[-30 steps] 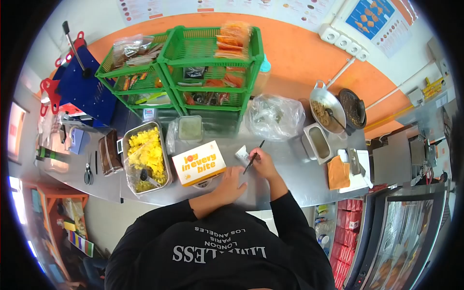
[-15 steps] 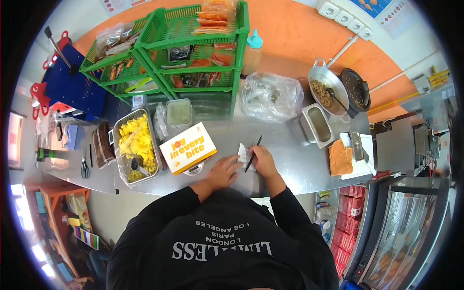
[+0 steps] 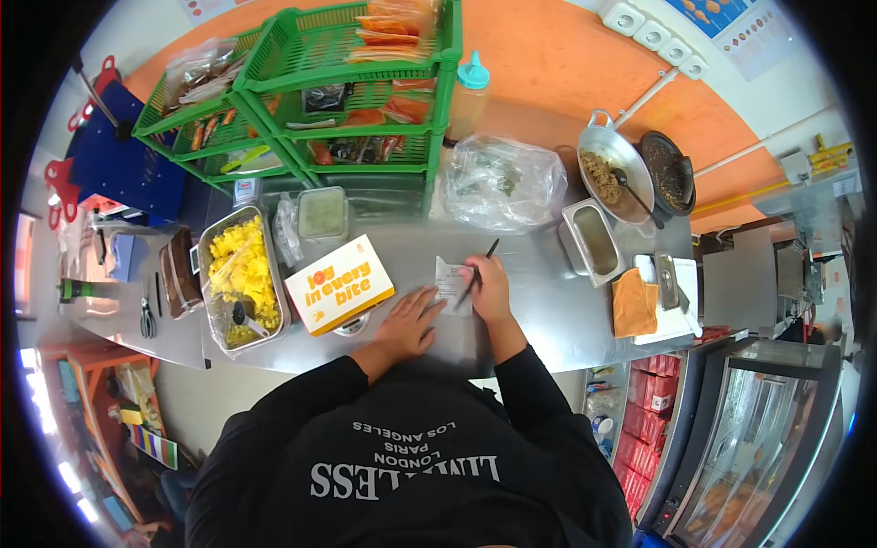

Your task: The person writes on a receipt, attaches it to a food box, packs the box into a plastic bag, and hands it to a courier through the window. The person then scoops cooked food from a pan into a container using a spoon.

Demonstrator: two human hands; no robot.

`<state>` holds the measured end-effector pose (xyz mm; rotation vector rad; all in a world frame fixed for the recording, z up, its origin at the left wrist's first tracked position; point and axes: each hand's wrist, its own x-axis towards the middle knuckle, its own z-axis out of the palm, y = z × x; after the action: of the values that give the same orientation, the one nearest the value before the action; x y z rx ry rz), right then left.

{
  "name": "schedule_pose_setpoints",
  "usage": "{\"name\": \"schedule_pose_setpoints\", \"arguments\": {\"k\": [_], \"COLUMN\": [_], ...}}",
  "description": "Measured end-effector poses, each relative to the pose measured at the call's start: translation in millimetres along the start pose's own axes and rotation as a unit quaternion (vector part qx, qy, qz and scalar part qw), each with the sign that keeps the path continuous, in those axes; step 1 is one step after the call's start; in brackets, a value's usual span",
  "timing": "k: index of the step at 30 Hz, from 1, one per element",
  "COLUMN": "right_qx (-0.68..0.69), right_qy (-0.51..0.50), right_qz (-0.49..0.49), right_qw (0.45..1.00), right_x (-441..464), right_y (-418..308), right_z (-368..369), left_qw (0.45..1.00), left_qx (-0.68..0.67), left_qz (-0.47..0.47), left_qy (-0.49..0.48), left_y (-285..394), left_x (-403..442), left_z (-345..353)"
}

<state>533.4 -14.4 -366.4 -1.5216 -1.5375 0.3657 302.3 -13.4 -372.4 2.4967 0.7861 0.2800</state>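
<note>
My right hand [image 3: 490, 290] grips a black pen [image 3: 492, 248], its lower end over a small white paper slip [image 3: 448, 276] with print on it. The slip lies on the steel counter in front of me, partly covered by my hands. My left hand [image 3: 407, 326] rests flat, its fingers stretched out and their tips at the slip's lower left edge. Just left of it, a white and yellow box [image 3: 340, 285] with orange lettering sits on what looks like a small scale [image 3: 353, 324].
A metal tray [image 3: 274, 315] of yellow food stands left of the box. Green stacked baskets [image 3: 365, 87] with packets rise behind, beside a bottle [image 3: 471, 87]. Farther right are a plastic bag [image 3: 502, 183], a pan [image 3: 641, 173], a steel container [image 3: 592, 242] and an orange cloth [image 3: 634, 304].
The slip now lies flatter and shows more of its surface. My right hand has moved slightly up with the pen, and my left hand sits a little farther left. The view has shifted slightly.
</note>
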Motion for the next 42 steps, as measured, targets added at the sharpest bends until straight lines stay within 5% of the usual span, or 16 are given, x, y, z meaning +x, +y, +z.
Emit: {"name": "schedule_pose_setpoints", "arguments": {"k": [2,4,13,21,31,33,39,42], "right_qx": [0.110,0.472,0.387,0.188,0.285,0.057,0.303,0.287], "right_qy": [0.000,-0.008,-0.061,-0.080,-0.025,-0.054,-0.008,-0.042], "right_qz": [0.086,0.244,0.257,0.144,0.164,0.055,0.181,0.181], "right_qw": [0.990,0.847,0.883,0.968,0.944,0.995,0.935,0.940], "right_x": [-5,-8,-40,-46,-47,-46,-50,-57], "right_y": [-8,-19,2,5,7,18,-1,2], "right_z": [-5,-10,21,25,29,24,16,18], "left_qw": [1.000,1.000,1.000,1.000,1.000,1.000,1.000,1.000], "left_qx": [-0.002,0.006,0.006,0.010,0.005,0.009,0.013,0.010], "left_qz": [-0.013,-0.012,-0.013,-0.012,-0.003,0.000,0.004,0.007], "left_qy": [-0.019,-0.013,-0.028,-0.022,0.004,0.006,0.015,0.018], "left_y": [1,2,1,2,4,2,1,0], "left_x": [0,0,0,0,0,-1,-1,-2], "left_z": [-2,-3,-5,-6,-9,-6,-3,-1]}}
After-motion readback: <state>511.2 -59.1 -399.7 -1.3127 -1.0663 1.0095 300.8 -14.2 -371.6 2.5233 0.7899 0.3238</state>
